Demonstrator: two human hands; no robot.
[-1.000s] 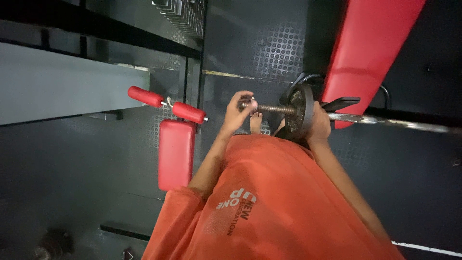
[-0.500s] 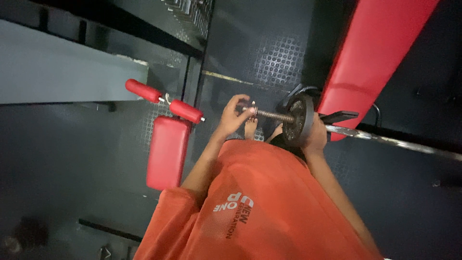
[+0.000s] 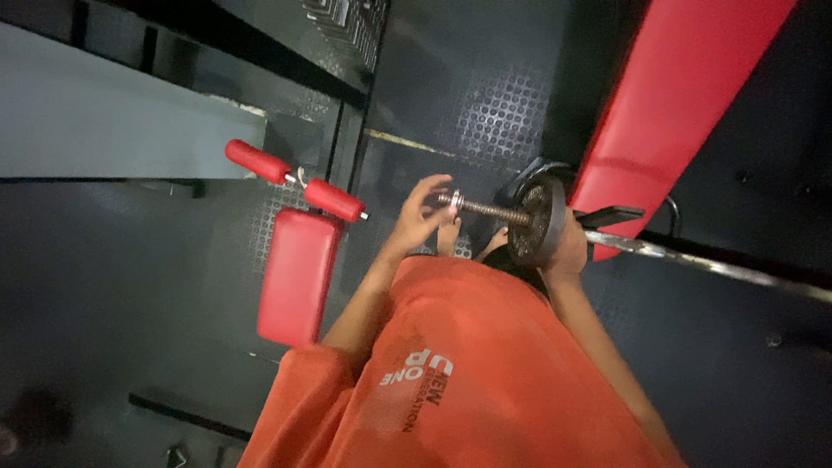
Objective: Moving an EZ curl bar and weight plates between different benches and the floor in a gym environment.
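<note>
— What takes up most of the view?
— A long red bench pad (image 3: 685, 104) slanting over the studded black floor (image 3: 485, 95), then a smaller red pad (image 3: 297, 277) with two red rollers (image 3: 295, 184) at the left.
— And the bar?
— A chrome bar (image 3: 693, 258) runs in from the right, with a dark weight plate (image 3: 539, 220) on its threaded end (image 3: 490, 211), in front of the person's orange shirt (image 3: 485, 373).
— The hands?
— The left hand (image 3: 419, 212) curls loosely, fingertips at the small collar nut (image 3: 455, 202) on the tip. The right hand (image 3: 569, 247) is wrapped around the bar just behind the plate.
</note>
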